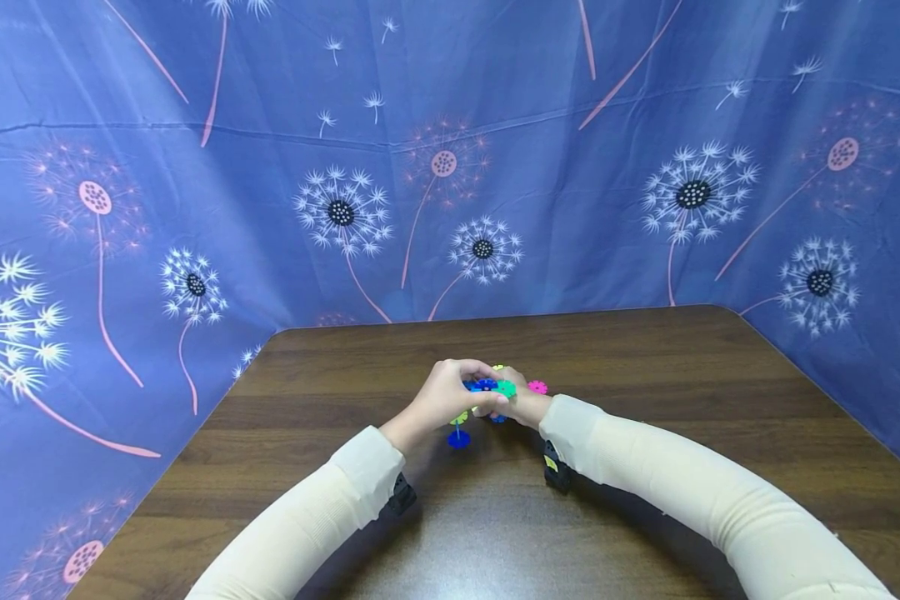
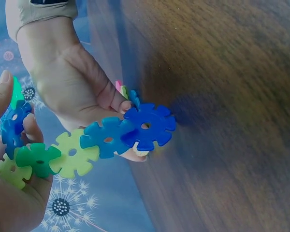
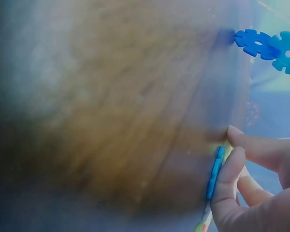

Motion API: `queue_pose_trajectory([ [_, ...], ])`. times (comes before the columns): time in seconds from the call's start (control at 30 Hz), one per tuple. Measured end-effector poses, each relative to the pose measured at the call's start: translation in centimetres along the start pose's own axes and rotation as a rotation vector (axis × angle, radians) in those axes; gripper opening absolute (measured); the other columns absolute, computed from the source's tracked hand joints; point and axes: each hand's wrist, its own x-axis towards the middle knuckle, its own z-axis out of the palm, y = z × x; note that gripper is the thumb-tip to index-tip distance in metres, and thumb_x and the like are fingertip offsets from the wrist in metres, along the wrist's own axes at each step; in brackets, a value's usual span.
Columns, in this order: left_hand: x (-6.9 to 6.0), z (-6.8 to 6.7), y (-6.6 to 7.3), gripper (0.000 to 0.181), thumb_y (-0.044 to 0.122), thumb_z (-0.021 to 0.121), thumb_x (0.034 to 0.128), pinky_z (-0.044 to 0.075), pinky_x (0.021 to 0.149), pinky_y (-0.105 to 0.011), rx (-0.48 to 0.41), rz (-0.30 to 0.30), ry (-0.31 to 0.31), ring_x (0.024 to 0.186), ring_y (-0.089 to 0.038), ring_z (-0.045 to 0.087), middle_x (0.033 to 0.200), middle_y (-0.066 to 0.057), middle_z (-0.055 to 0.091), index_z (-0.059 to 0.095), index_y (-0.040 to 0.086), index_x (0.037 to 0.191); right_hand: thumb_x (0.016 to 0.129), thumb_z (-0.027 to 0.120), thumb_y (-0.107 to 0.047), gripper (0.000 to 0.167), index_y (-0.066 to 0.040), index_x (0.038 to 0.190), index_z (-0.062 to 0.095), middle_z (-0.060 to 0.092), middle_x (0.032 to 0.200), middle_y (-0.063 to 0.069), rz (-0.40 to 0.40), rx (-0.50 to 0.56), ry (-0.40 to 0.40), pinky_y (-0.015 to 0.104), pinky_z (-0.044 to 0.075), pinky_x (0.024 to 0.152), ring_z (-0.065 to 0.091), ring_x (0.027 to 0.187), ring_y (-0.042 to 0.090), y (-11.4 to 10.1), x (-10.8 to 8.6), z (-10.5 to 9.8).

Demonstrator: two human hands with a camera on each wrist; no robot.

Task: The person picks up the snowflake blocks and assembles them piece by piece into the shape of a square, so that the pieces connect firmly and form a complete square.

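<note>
Over the far half of the tabletop [image 1: 630,367], both hands are working close together on notched flower-shaped discs. The left hand [image 1: 444,393] holds a chain [image 2: 73,152] of linked discs, fingers and thumb curled round its upper part. From its lower end, the left wrist view shows dark blue, light blue, yellow, green and yellow, then blue and green at the left fingers. The dark blue disc [image 2: 151,126] hangs lowest, near the tabletop; contact cannot be confirmed.

The right hand [image 1: 525,405] pinches a light blue disc [image 3: 214,175], seen edge-on, and a yellow piece [image 3: 227,151] between thumb and fingers. Whether these join the chain cannot be determined. A pink disc [image 1: 537,387] shows just beside the right wrist. Both arms wear cream sleeves [image 1: 645,467], with a black device [image 1: 556,468] under each wrist. A blue cloth [image 1: 562,225] with a dandelion print hangs behind.
</note>
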Motion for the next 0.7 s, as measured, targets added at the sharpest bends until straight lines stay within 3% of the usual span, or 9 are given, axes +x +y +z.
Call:
queue_pose_trajectory([
  [0.17, -0.1, 0.0, 0.1, 0.032, 0.032, 0.082, 0.0771, 0.053, 0.074, -0.022, 0.009, -0.009, -0.007, 0.084, -0.005, 0.063, 0.098, 0.004, 0.074, 0.074, 0.015, 0.103, 0.067, 0.081, 0.000, 0.021, 0.003, 0.085, 0.069, 0.065, 0.065, 0.005, -0.004, 0.074, -0.027, 0.027, 0.055, 0.055, 0.060, 0.048, 0.013, 0.7, 0.4, -0.2],
  [0.33, 0.0, 0.0, 0.2, 0.030, 0.030, 0.083, 0.0764, 0.052, 0.071, -0.022, 0.011, 0.002, 0.001, 0.079, -0.004, 0.062, 0.094, 0.003, 0.074, 0.075, 0.015, 0.101, 0.081, 0.069, 0.005, 0.005, 0.010, 0.083, 0.068, 0.064, 0.057, 0.003, -0.032, 0.215, -0.119, 0.031, 0.059, 0.061, 0.063, 0.052, 0.013, 1.2, 0.8, -1.2],
  [0.53, 0.0, 0.0, 0.3, 0.029, 0.029, 0.083, 0.0766, 0.053, 0.073, -0.021, 0.010, 0.018, 0.009, 0.082, -0.006, 0.066, 0.095, 0.001, 0.075, 0.075, 0.014, 0.100, 0.086, 0.067, 0.000, 0.012, 0.006, 0.096, 0.071, 0.064, 0.071, 0.000, -0.023, 0.150, -0.165, 0.024, 0.051, 0.064, 0.056, 0.070, 0.014, 1.2, 0.9, -3.4],
  [0.7, 0.0, 0.2, 0.2, 0.030, 0.028, 0.082, 0.0774, 0.053, 0.075, -0.021, 0.015, 0.025, 0.019, 0.086, -0.009, 0.068, 0.098, -0.001, 0.074, 0.074, 0.012, 0.102, 0.089, 0.061, 0.000, 0.019, 0.005, 0.105, 0.070, 0.067, 0.088, 0.005, -0.043, 0.084, -0.124, 0.029, 0.052, 0.070, 0.054, 0.075, 0.012, 0.6, 0.6, -4.8],
])
